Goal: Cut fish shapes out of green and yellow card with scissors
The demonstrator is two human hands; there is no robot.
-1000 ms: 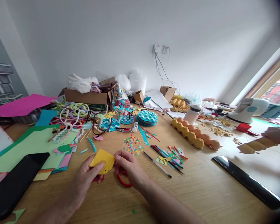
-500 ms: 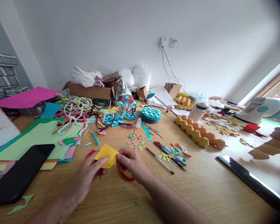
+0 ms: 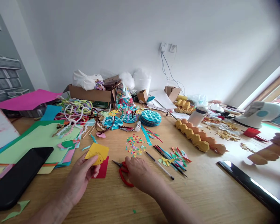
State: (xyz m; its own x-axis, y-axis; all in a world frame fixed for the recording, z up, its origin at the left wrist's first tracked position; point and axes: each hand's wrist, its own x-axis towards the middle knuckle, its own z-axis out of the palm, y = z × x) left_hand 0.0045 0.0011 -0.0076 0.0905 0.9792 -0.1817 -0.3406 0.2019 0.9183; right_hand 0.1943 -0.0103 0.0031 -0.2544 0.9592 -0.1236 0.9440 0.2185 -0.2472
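A yellow paper square [image 3: 102, 150] with a fish drawn on it is pinched in my left hand [image 3: 80, 175], thumb on top. Under it a red paper piece [image 3: 103, 170] shows, partly covered by the yellow one; whether my fingers grip it too is unclear. Red-handled scissors [image 3: 123, 178] lie on the table with their dark blades pointing left. My right hand [image 3: 140, 174] is at their right side, fingers bent down over one handle loop, the fingertips partly hidden. Colourful paper dots [image 3: 134, 145] lie just beyond that hand.
Pens [image 3: 159, 165] and paper scraps [image 3: 177, 157] lie right of centre, egg-carton strips [image 3: 198, 137] beyond them. One phone [image 3: 21, 177] is at the left beside stacked coloured paper [image 3: 40, 141]; a dark device [image 3: 249, 183] lies at the right. Blue carton discs [image 3: 150, 118] stand farther back.
My right hand has let go of the yellow paper and moved right and down to the scissors. My left hand has shifted left with the paper, and the red piece is more exposed.
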